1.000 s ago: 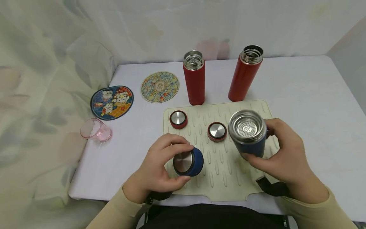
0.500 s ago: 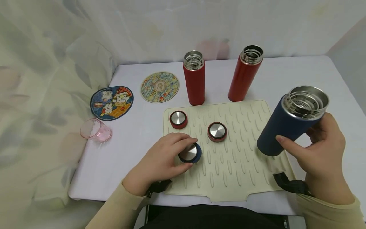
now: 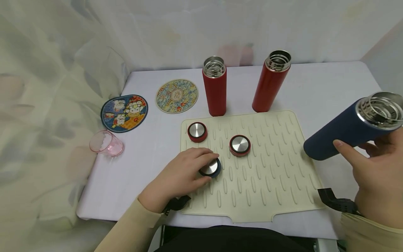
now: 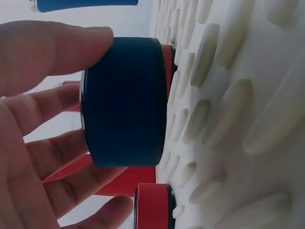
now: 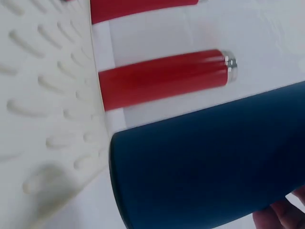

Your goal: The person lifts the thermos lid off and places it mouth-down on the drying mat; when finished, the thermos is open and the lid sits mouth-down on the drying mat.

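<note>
My left hand [image 3: 184,171] pinches a blue thermos lid [image 3: 212,169] with a steel top, low at the left side of the cream ribbed mat [image 3: 267,182]. In the left wrist view the thumb lies along one side of the blue lid [image 4: 125,102]; whether it touches the mat is hard to tell. My right hand [image 3: 382,175] grips a blue thermos [image 3: 341,130], uncapped and tilted, its steel mouth to the right. It hangs off the mat's right edge; its lower body fills the right wrist view. Two red lids [image 3: 197,132] lie on the mat near my left hand.
Two uncapped red thermoses [image 3: 215,92] stand behind the mat. A round patterned coaster [image 3: 177,96] and a cartoon coaster [image 3: 124,113] lie at the back left. A pink glass [image 3: 108,143] is near the left table edge. Patterned cloth hangs behind and to the left.
My right hand has carried the blue thermos rightward from over the mat, tilting it more. My left hand has lowered the blue lid toward the mat.
</note>
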`<state>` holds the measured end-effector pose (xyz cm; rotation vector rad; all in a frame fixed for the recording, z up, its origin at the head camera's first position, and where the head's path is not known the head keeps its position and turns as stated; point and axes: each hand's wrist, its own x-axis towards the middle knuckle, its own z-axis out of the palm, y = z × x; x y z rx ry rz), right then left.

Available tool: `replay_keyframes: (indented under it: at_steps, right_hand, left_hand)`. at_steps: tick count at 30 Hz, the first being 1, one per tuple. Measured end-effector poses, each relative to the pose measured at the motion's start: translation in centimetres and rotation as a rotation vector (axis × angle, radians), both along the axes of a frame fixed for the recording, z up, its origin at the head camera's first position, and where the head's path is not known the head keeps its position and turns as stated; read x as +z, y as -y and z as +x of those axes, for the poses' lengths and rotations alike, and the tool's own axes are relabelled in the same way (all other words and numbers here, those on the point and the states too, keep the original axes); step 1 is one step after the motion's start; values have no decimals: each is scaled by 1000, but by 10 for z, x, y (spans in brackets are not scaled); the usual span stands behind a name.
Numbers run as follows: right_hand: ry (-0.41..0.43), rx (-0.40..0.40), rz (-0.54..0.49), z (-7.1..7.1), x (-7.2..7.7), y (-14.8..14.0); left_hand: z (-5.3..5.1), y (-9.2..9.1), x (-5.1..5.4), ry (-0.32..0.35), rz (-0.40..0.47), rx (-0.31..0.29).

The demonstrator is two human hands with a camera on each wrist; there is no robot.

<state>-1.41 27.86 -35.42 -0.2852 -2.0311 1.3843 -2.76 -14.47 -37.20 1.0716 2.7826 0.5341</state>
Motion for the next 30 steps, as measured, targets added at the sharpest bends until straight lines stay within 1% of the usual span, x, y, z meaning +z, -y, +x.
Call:
replay_keyframes:
  at_steps: [2, 5, 7, 9, 13, 14, 17, 20, 23, 26, 30]
  right_hand:
    - [77, -81, 3, 0, 0, 0]
    - [161, -168, -4, -1, 1, 0]
    - [221, -207, -31, 0, 2, 0]
    - [254, -228, -65, -1, 3, -1]
    - [284, -242, -98, -3, 2, -5]
    - [277, -243, -92, -4, 0, -6]
    - [266, -257, -30, -8, -8, -9]
    - [270, -256, 14, -11, -17, -14]
    - [293, -240, 22, -11, -23, -18]
    - [298, -230, 30, -10, -24, -18]
    - [320, -211, -23, -9, -20, -15]
  left_hand:
    - [0, -1, -1, 8, -12, 10]
    - [0, -2, -3, 32, -45, 29]
    - [0, -2, -4, 53, -62, 38]
    - [1, -2, -4, 69, -71, 43]
    - [1, -2, -6, 77, -65, 51]
    - [1, -2, -6, 76, -65, 52]
    - [2, -2, -7, 79, -67, 54]
    - [2, -2, -7, 97, -70, 63]
    - [3, -1, -7, 124, -72, 78]
    - [4, 1, -6, 135, -68, 88]
    - [5, 3, -3, 115, -49, 100]
